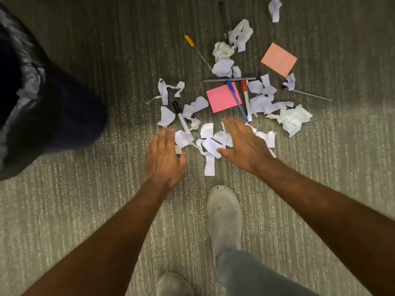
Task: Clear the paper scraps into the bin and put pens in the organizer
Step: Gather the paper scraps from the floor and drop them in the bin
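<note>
White paper scraps (pixel 210 144) lie scattered on the grey carpet, with crumpled balls (pixel 222 51) farther off. Among them lie a clear pen with a black cap (pixel 182 119), a blue pen (pixel 236 99), a red-capped marker (pixel 246 99), a yellow-capped pen (pixel 197 51), a black pen (pixel 224 20) and two grey pens (pixel 229 79) (pixel 310 95). My left hand (pixel 164 161) hovers open, flat, just left of the nearest scraps. My right hand (pixel 243 144) is open, fingers spread, resting over the scraps on their right side. The black-lined bin (pixel 32 92) stands at the left.
Two pink sticky pads (pixel 222 97) (pixel 279 59) lie among the scraps. My grey shoes (pixel 224 216) stand just below the pile. No organizer is in view. Bare carpet stretches to the left and right of my arms.
</note>
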A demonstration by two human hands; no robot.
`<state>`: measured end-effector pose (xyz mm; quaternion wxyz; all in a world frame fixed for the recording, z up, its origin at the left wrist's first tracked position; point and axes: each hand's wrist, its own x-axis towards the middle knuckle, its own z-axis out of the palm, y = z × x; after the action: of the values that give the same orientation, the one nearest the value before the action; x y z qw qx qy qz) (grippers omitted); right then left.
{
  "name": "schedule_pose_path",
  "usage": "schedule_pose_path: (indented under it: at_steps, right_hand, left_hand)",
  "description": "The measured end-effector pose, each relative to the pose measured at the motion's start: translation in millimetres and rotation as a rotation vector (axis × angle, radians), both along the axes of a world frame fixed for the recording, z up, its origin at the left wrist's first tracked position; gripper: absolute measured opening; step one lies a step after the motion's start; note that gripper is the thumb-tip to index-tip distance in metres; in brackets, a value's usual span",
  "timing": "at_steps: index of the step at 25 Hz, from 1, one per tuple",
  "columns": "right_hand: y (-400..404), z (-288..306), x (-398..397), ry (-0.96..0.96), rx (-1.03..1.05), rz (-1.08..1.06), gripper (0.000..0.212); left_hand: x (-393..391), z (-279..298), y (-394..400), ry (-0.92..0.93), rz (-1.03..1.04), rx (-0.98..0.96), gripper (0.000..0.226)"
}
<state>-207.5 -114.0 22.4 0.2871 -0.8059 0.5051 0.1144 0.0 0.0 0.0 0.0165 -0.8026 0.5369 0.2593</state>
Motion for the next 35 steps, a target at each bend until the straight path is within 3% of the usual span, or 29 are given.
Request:
schedule_pose_path:
  at_steps: [4, 8, 14, 18, 21, 25, 28, 31, 33, 35]
  right_hand:
    - [7.6, -44.8, 12.7, 0.21, -0.074, 0.139, 0.111]
    - [10.8, -68.5, 13.1, 0.245, -0.274, 0.213, 0.115]
    - [12.3, -75.0, 10.7, 0.119, -0.277, 0.267, 0.079]
    - [16.8, -72.2, 8.4, 0.001, -0.23, 0.22, 0.051]
    - [17.2, -72.0, 5.9, -0.102, -0.183, 0.112, 0.035]
    - [19.6, -69.5, 5.0, -0.205, -0.113, -0.08, 0.012]
    - [22.1, -64.9, 2.4, -0.232, -0.057, -0.182, 0.023]
    - [22.3, -59.3, -1.7, -0.24, -0.039, -0.231, 0.019]
    - [20.9, -56.6, -3.4, -0.256, -0.015, -0.249, 0.014]
    - [17.4, -57.6, -4.1, -0.282, -0.003, -0.288, 0.025]
  left_hand:
    - [-12.4, -42.2, -5.9, -0.06, -0.02, -0.008, 0.085]
    - [-18.5, -68.7, 0.1, -0.163, -0.076, -0.029, 0.084]
    - [-16.0, -80.3, 5.6, -0.204, -0.159, -0.165, 0.061]
    - [-12.1, -70.8, 0.9, -0.08, -0.17, -0.143, 0.04]
    - [-14.0, -65.6, 0.9, 0.009, -0.169, -0.129, 0.022]
    - [-17.7, -62.8, -1.5, 0.138, -0.133, -0.215, 0.017]
    - [-23.8, -61.0, -6.3, 0.201, -0.117, -0.208, 0.036]
    - [-24.1, -62.1, -11.2, 0.175, -0.19, -0.178, 0.054]
    - [-23.7, -61.3, -14.0, 0.175, -0.19, -0.151, 0.052]
    - [-23.6, -61.4, -15.5, 0.214, -0.137, -0.178, 0.043]
